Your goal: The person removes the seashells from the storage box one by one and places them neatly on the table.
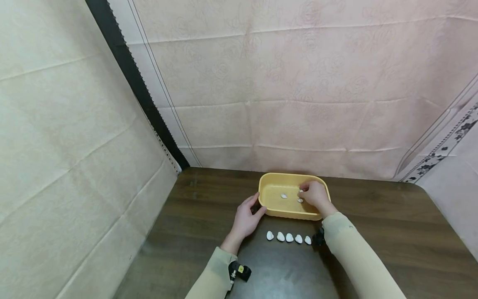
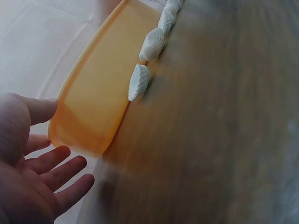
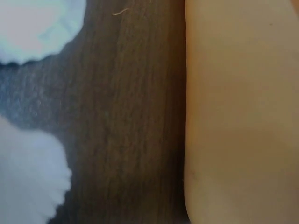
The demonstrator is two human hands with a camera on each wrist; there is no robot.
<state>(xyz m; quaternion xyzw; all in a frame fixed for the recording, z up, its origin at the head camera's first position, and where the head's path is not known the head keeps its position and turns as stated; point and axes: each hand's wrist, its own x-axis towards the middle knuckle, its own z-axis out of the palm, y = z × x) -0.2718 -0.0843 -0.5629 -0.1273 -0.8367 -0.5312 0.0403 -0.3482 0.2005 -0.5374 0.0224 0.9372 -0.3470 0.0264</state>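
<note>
A yellow plastic tray stands near the table's far edge. My left hand touches its left end and near-left corner; in the left wrist view, that hand's fingers are spread beside the rim. Reaching over the tray's right part, my right hand pinches a small white seashell between thumb and fingers. Below the fingers lies another shell, and one more shell sits mid-tray. The right wrist view shows the tray wall but not the hand.
Several white ribbed seashells form a row on the dark wooden table, in front of the tray. Two of them, one the lower shell, loom blurred in the right wrist view. Pale cloth hangs behind the table.
</note>
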